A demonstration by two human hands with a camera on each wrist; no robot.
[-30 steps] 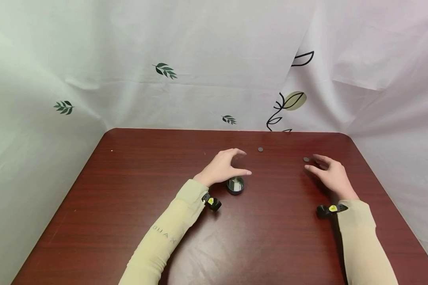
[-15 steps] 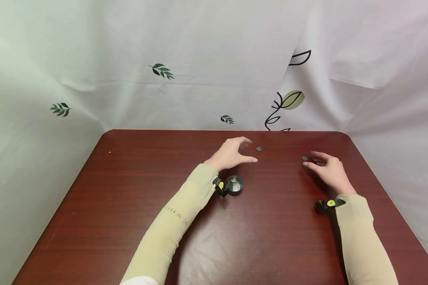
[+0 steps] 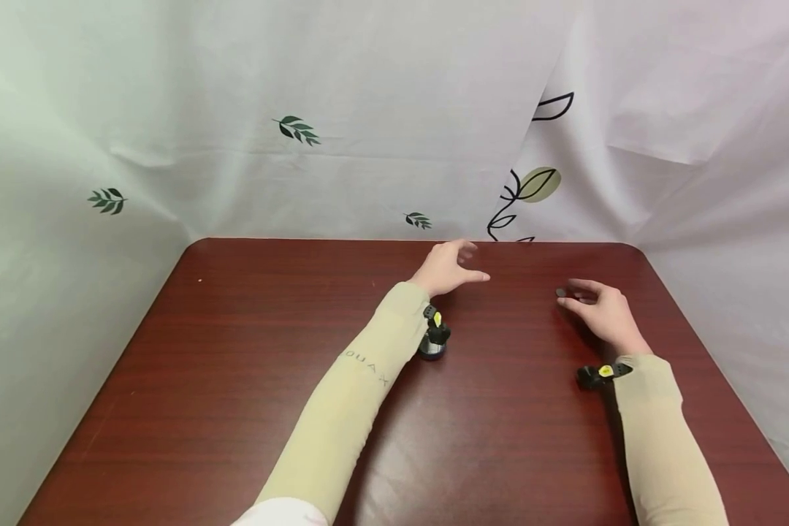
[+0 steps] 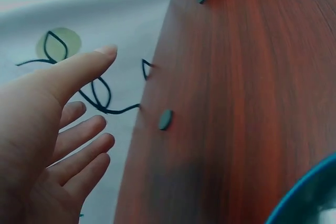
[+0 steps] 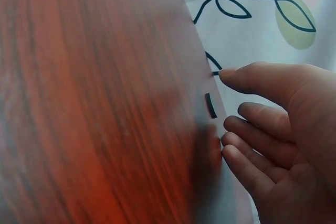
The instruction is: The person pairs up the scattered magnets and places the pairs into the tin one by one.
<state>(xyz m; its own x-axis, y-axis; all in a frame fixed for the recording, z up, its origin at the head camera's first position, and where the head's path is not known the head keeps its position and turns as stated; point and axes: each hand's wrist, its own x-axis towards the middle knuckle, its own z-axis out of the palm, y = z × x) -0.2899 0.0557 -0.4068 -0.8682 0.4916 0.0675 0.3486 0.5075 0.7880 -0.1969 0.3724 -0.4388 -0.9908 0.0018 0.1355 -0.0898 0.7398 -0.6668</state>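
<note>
My left hand [image 3: 448, 268] reaches over the far side of the table, thumb and fingers spread apart and holding nothing. In the left wrist view, a small dark flat disc [image 4: 166, 119] lies on the wood beside that hand, not touched; the head view does not show it. My right hand [image 3: 601, 310] hovers at the right with its thumb and fingers apart. Just off its fingertips lies another small grey disc [image 3: 561, 292], also seen in the right wrist view as a thin dark disc [image 5: 211, 106].
Partly covered by the left wrist camera [image 3: 438, 332], a round dark-rimmed container [image 3: 432, 352] stands mid-table; its blue rim [image 4: 296, 195] enters the left wrist view. The reddish-brown table [image 3: 237, 351] ends at a white leaf-print curtain [image 3: 368, 175]. The right wrist camera [image 3: 590, 378] sits low beside that sleeve.
My left hand has moved forward and right, past the container, to the far disc, which it now hides in the head view. The right hand has barely shifted.
</note>
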